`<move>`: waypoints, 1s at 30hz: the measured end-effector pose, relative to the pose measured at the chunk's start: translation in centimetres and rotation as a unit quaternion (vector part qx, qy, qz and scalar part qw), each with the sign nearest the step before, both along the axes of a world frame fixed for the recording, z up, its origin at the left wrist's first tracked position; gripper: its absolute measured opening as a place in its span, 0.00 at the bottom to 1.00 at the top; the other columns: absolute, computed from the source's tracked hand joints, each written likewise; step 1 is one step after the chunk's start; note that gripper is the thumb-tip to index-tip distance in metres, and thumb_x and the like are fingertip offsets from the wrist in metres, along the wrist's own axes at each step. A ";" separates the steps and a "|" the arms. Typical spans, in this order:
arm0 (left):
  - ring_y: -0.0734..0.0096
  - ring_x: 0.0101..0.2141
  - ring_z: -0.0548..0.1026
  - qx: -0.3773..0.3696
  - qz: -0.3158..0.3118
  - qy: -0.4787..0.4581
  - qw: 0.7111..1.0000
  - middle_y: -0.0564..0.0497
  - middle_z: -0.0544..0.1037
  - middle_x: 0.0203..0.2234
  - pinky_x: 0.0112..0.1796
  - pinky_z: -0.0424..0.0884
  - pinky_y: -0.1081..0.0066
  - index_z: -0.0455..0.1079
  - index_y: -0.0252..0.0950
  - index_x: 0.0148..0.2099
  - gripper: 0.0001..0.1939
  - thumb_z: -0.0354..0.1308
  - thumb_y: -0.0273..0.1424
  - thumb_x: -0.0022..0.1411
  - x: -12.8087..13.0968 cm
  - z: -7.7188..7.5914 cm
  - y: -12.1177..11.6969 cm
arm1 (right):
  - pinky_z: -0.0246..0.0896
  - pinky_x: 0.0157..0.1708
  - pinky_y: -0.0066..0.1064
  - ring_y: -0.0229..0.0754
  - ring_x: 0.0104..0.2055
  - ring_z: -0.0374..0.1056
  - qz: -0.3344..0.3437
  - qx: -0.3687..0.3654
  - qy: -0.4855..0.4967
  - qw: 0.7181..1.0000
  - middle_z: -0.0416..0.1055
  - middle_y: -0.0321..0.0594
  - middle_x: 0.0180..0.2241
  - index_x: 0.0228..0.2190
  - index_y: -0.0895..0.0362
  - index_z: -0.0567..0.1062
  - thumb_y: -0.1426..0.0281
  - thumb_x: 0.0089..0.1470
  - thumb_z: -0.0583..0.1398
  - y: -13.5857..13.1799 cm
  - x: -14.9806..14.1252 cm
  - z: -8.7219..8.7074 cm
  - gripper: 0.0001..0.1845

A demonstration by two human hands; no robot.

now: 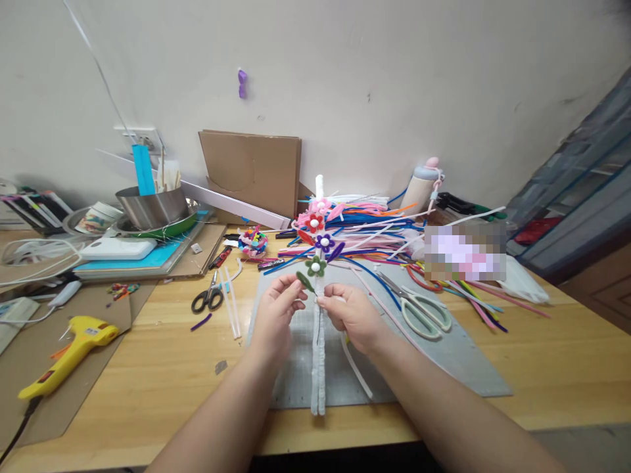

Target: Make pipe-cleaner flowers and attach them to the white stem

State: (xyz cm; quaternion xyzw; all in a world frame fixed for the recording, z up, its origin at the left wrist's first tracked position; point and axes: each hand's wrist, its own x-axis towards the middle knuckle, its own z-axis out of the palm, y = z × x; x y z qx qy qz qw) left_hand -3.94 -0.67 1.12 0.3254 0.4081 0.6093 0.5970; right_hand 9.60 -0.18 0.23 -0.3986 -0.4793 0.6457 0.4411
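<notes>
A long white fuzzy stem (319, 374) stands out in front of me, with pipe-cleaner flowers along its upper part. From the top these are a pink flower (321, 205), a red flower (314, 224), a purple flower (325, 243) and a green flower (315, 266). My left hand (275, 312) pinches a dark green pipe-cleaner leaf (305, 282) just below the green flower. Thumb and fingers of my right hand (355, 316) close on the stem where the leaf's thin wire meets it. Part of the stem is hidden behind the right fingers.
Under my hands lies a grey mat (444, 368). Large scissors (424, 312) rest on its right side; small black scissors (208, 299) lie left. A yellow glue gun (73, 348) sits far left. Loose pipe cleaners (365, 226) pile behind, near a bottle (422, 187) and cardboard (251, 171).
</notes>
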 end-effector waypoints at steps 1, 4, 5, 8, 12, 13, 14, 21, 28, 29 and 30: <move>0.78 0.26 0.68 -0.005 0.004 0.010 1.000 0.55 0.71 0.26 0.27 0.62 0.76 0.67 0.35 0.34 0.13 0.63 0.33 0.46 0.2 -0.1 -0.1 | 0.31 0.13 0.22 0.26 0.12 0.38 -0.009 0.003 0.000 1.000 0.47 0.22 0.10 0.22 0.57 0.62 0.63 0.42 0.62 0.1 0.1 0.0 0.14; 0.78 0.25 0.68 -0.022 -0.018 0.059 0.998 0.54 0.71 0.25 0.27 0.62 0.76 0.67 0.34 0.32 0.14 0.64 0.35 0.45 1.0 -0.2 -0.7 | 0.31 0.13 0.22 0.26 0.12 0.39 -0.036 0.012 0.006 0.999 0.47 0.22 0.10 0.22 0.57 0.63 0.62 0.43 0.62 0.3 0.3 0.1 0.15; 0.78 0.24 0.67 -0.023 -0.042 0.074 0.996 0.54 0.70 0.24 0.26 0.62 0.76 0.67 0.33 0.31 0.13 0.64 0.35 0.46 1.3 -0.3 -0.8 | 0.31 0.13 0.22 0.26 0.12 0.39 -0.042 0.014 0.008 0.999 0.48 0.22 0.10 0.22 0.57 0.63 0.61 0.43 0.62 0.4 0.3 0.1 0.15; 0.77 0.21 0.67 -0.022 -0.113 0.090 0.989 0.52 0.71 0.21 0.25 0.62 0.75 0.68 0.32 0.29 0.14 0.62 0.38 0.48 1.8 -0.3 -1.1 | 0.34 0.12 0.22 0.27 0.12 0.44 -0.051 0.011 0.004 0.999 0.53 0.25 0.11 0.23 0.58 0.64 0.61 0.43 0.62 0.5 0.4 0.1 0.15; 0.76 0.21 0.68 -0.011 -0.141 0.074 0.987 0.49 0.73 0.22 0.24 0.64 0.74 0.69 0.31 0.30 0.16 0.61 0.40 0.48 2.1 -0.6 -1.1 | 0.47 0.14 0.24 0.32 0.14 0.55 -0.017 0.000 0.032 0.999 0.59 0.29 0.14 0.25 0.57 0.64 0.60 0.43 0.62 0.5 0.2 -0.1 0.15; 0.77 0.20 0.67 -0.005 -0.138 0.079 0.987 0.49 0.73 0.22 0.22 0.62 0.75 0.69 0.31 0.29 0.15 0.61 0.40 0.48 2.1 -0.7 -1.1 | 0.49 0.15 0.25 0.33 0.14 0.57 -0.011 0.003 0.035 0.999 0.60 0.29 0.14 0.25 0.57 0.65 0.60 0.43 0.62 0.4 0.2 -0.1 0.15; 0.78 0.19 0.66 0.000 -0.131 0.087 0.987 0.49 0.73 0.21 0.21 0.61 0.76 0.70 0.31 0.28 0.15 0.61 0.40 0.49 2.1 -0.9 -1.1 | 0.50 0.15 0.25 0.33 0.15 0.58 -0.008 0.010 0.031 0.999 0.60 0.29 0.14 0.25 0.57 0.65 0.60 0.44 0.61 0.4 0.2 -0.2 0.15; 0.81 0.15 0.64 -0.017 -0.074 0.076 0.994 0.50 0.72 0.18 0.16 0.55 0.79 0.72 0.29 0.26 0.13 0.62 0.37 0.48 1.5 -0.9 -1.0 | 0.46 0.18 0.25 0.32 0.16 0.54 -0.018 0.063 -0.065 0.996 0.60 0.29 0.15 0.31 0.58 0.69 0.58 0.48 0.59 0.7 0.7 -0.1 0.15; 0.79 0.15 0.65 -0.028 -0.050 0.104 0.993 0.50 0.72 0.17 0.15 0.56 0.78 0.72 0.30 0.29 0.14 0.62 0.38 0.46 1.1 -0.4 -1.0 | 0.47 0.25 0.28 0.36 0.24 0.59 -0.057 0.301 -0.388 0.869 0.67 0.36 0.22 0.25 0.56 0.70 0.66 0.54 0.53 -0.8 2.1 1.9 0.11; 0.79 0.14 0.65 -0.024 -0.046 0.119 0.992 0.51 0.72 0.17 0.15 0.56 0.78 0.72 0.30 0.27 0.14 0.61 0.38 0.47 1.0 -0.4 -1.0 | 0.45 0.24 0.29 0.36 0.23 0.59 -0.051 0.340 -0.442 0.828 0.67 0.36 0.21 0.24 0.56 0.70 0.68 0.55 0.52 -1.4 2.2 2.4 0.11; 0.78 0.14 0.65 -0.017 -0.045 0.139 0.989 0.51 0.71 0.16 0.15 0.56 0.77 0.72 0.31 0.26 0.13 0.60 0.38 0.48 1.0 -0.4 -1.1 | 0.43 0.24 0.30 0.36 0.23 0.58 -0.038 0.377 -0.490 0.785 0.66 0.36 0.21 0.24 0.56 0.69 0.70 0.55 0.52 -2.0 2.2 2.9 0.11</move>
